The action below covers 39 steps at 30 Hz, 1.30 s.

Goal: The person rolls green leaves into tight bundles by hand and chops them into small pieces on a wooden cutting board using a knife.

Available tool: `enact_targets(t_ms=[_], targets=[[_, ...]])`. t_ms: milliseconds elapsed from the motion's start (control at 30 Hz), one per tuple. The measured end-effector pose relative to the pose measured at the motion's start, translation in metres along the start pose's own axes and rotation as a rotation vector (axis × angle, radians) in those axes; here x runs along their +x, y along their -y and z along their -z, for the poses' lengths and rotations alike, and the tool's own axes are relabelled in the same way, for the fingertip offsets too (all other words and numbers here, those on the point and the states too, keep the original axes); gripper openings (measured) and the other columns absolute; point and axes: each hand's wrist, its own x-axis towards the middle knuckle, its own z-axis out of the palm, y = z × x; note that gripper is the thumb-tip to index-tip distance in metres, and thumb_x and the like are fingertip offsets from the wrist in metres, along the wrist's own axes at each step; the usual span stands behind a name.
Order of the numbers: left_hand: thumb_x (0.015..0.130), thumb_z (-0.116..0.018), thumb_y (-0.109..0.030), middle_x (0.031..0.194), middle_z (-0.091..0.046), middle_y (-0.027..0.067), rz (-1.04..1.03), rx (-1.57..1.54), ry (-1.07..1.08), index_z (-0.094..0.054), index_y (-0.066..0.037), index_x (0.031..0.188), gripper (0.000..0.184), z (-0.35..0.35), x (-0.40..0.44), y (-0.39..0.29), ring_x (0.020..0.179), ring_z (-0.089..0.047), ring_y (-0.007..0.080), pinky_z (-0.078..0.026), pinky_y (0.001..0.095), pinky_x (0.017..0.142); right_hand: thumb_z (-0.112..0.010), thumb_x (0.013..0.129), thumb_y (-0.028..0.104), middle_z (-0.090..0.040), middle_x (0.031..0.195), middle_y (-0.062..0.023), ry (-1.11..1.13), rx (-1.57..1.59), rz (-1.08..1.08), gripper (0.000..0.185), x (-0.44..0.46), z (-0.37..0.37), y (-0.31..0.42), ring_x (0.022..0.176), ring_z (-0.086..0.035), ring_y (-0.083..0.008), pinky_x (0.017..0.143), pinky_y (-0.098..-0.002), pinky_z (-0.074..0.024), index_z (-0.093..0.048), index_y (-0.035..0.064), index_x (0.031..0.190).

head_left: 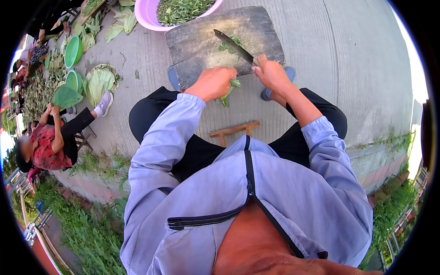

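My right hand [271, 74] is closed around the handle of a kitchen knife [231, 45]. Its long dark blade points up and to the left above a worn wooden cutting board [190, 48]. My left hand [211, 82] is closed on a bunch of leafy greens [225, 99] at the board's near edge. The stalks and leaves hang below that hand, and the rest is hidden by the fingers. A few chopped green pieces [224, 47] lie on the board near the blade, which is apart from my left hand.
A pink basin [142, 17] of chopped greens stands beyond the board. A wooden stool [234, 129] shows between my legs. At left, a seated person [48, 142] holds a green basin [67, 97]. Large leaves [100, 82] and more green basins [73, 51] lie on the concrete.
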Motion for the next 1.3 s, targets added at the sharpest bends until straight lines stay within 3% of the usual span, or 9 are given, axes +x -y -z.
enact_targets(t_ms=[167, 867, 1300], targets=[[0.085, -0.06, -0.003, 0.108, -0.075, 0.0196, 0.005, 0.031, 0.013, -0.072, -0.005, 0.109, 0.026, 0.002, -0.001, -0.004, 0.105, -0.071, 0.0422, -0.054, 0.0534, 0.086, -0.067, 0.1, 0.031, -0.069, 0.086, -0.0337, -0.036, 0.01, 0.032, 0.036, 0.0, -0.005, -0.006, 0.087, -0.067, -0.0547, 0.077, -0.0611, -0.051, -0.054, -0.0023, 0.108], [0.084, -0.063, -0.003, 0.105, -0.073, 0.0181, -0.001, 0.021, 0.024, -0.066, -0.006, 0.105, 0.021, -0.003, -0.002, 0.004, 0.103, -0.068, 0.0441, -0.052, 0.0555, 0.084, -0.065, 0.101, 0.029, -0.068, 0.085, -0.0354, 0.004, -0.042, 0.041, 0.035, 0.0, -0.017, -0.008, 0.086, -0.068, -0.0551, 0.078, -0.0615, -0.0518, -0.053, -0.0036, 0.108], [0.085, -0.062, -0.003, 0.108, -0.073, 0.0188, 0.025, 0.024, 0.051, -0.067, -0.006, 0.108, 0.024, -0.002, -0.001, 0.002, 0.105, -0.068, 0.0434, -0.053, 0.0544, 0.086, -0.063, 0.101, 0.028, -0.071, 0.091, -0.0323, 0.049, -0.061, 0.009, 0.033, -0.002, -0.006, 0.002, 0.091, -0.07, -0.0525, 0.082, -0.0612, -0.0533, -0.056, -0.0025, 0.11]])
